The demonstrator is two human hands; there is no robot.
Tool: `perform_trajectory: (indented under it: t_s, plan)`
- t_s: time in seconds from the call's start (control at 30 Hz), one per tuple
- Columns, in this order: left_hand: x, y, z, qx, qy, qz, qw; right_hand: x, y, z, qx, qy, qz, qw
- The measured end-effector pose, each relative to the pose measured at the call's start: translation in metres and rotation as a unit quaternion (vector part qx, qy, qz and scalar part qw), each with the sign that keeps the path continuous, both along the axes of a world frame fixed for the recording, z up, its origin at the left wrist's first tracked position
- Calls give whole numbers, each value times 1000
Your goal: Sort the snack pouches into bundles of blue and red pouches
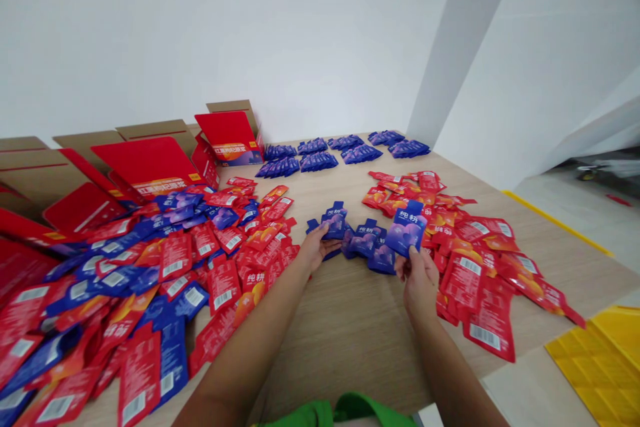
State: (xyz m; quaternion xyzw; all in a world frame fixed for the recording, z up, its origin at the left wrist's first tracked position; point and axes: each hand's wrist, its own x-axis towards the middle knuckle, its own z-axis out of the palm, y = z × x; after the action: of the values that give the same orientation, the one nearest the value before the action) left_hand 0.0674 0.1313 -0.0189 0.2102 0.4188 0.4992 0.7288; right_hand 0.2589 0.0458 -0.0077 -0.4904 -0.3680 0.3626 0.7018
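Note:
My left hand (314, 248) is closed on a few blue pouches (334, 220), which it holds upright just above the table. Between thumb and fingers, my right hand (419, 273) pinches one blue pouch (406, 227) with white lettering and a purple fruit print, its front facing me. Several more blue pouches (367, 239) lie overlapping on the wooden table (350, 327) between my hands. A spread of red pouches (465, 270) lies just right of my right hand. To the left of my left arm is a large mixed heap of red and blue pouches (175, 257).
Open red cartons (150, 163) stand along the left and back left. Fanned stacks of blue pouches (319, 161) sit in two rows at the back, near the white wall (320, 40). On the floor at right is a yellow object (600, 360), beyond the table's edge.

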Motion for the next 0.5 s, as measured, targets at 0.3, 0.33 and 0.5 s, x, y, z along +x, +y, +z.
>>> perform_trajectory:
  t_s: [0.3,0.33,0.5]
  plan:
    - [-9,-21,6,100,-27,42,994,-1,-1,4,6,-6,1,1000]
    - [-11,-24,5,108,-24,63,992,-1,-1,4,6,-7,1,1000]
    - [-14,-31,-6,91,-4,143,985,-2,1,4,-6,-10,1,1000]
